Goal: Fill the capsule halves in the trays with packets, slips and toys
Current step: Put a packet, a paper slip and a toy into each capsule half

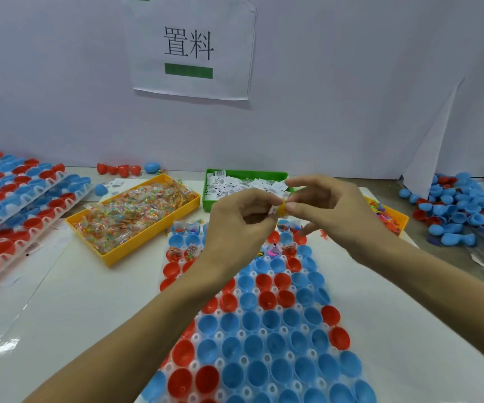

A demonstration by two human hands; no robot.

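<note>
Both hands meet above the far end of the clear plastic tray (264, 333) that lies on the white desk (69, 289) in front of the person. The left hand (239, 219) and the right hand (326, 205) have their fingertips curled together around a small yellow piece with a white printed paper slip (278, 210) against it, each hand pinching it from its own side. The tray is packed with open red and blue plastic capsule halves (267, 321); the near rows look hollow, while a few halves in the far rows (275, 250) already hold small colourful contents. Behind the tray, a yellow rectangular plastic bin (136, 222) sits at an angle, heaped with clear packets of multicoloured beads. Just beside it stands a green plastic bin (214, 196) full of white printed slips, partly hidden by the hands. A second yellow bin (392, 216) with colourful small toys shows behind the right wrist. Stacked trays of red and blue halves (13, 205) lie at the left, and a loose pile of blue and red halves (462, 207) rests at the right. A white paper sign (191, 48) hangs on the wall behind.
</note>
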